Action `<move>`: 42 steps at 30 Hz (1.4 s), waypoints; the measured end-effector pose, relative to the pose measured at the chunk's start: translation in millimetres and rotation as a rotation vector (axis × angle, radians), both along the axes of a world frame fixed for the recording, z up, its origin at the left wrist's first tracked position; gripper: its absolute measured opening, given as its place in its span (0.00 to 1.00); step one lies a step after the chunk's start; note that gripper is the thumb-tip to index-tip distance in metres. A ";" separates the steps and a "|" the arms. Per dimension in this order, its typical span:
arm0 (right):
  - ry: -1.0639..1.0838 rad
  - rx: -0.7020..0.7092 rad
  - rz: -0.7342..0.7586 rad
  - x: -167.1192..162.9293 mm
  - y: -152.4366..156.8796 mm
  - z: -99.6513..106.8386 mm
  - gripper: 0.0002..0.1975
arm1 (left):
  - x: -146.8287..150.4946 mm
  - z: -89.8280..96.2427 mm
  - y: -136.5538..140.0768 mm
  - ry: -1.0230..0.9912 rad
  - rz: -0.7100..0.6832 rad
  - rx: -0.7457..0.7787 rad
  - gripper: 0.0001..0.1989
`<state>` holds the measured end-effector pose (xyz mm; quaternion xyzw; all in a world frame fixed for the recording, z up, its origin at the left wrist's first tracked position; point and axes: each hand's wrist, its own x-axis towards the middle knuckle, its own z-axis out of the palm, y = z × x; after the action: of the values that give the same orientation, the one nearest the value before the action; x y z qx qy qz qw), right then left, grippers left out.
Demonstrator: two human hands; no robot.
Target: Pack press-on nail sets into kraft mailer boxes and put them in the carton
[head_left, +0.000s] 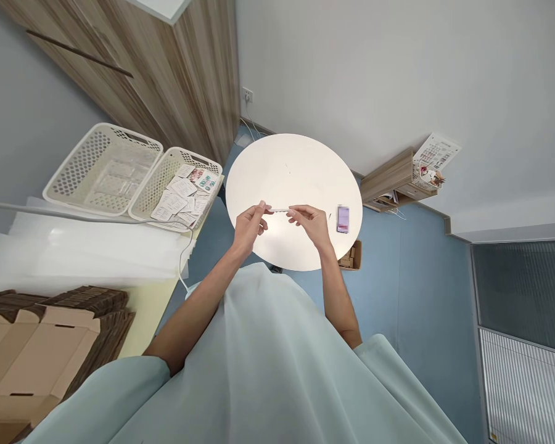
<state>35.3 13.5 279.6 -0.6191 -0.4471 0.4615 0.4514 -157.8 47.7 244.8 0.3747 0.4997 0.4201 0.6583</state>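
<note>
Above the round white table [296, 163], a thin pale strip [279, 210] with a beaded-looking lower edge is stretched between my two hands. My left hand [250, 226] pinches its left end between thumb and fingertips. At the right end, my right hand [311, 223] grips it the same way, with the other fingers curled. The strip is level and too small to name its kind. A phone or packet with a pink-purple face [343, 219] lies on the table to the right of my right hand.
At left, two white plastic baskets [102, 126] hold clear boxes and many printed cards [173, 200]. White sheets [83, 246] and stacked flat cardboard boxes [50, 351] lie nearer me. A small wooden shelf [391, 176] is at right, and a cardboard box [357, 254] sits under the table's edge.
</note>
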 end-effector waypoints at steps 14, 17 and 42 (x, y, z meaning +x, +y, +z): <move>0.204 -0.041 -0.083 -4.9 -21.4 -33.5 0.23 | -1.1 -8.4 20.0 -0.089 -0.086 0.036 0.24; 0.294 -0.098 -0.092 -2.7 -19.8 -44.8 0.27 | 0.3 -13.6 21.4 -0.170 -0.139 -0.020 0.32; -0.250 -0.267 0.082 -57.8 -12.2 -96.1 0.12 | -17.7 -72.6 1.4 0.191 0.040 -0.154 0.34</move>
<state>-22.6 1.3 183.5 -0.7074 -0.4592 0.4543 0.2869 -175.5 49.1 172.2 0.3513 0.5981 0.3559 0.6262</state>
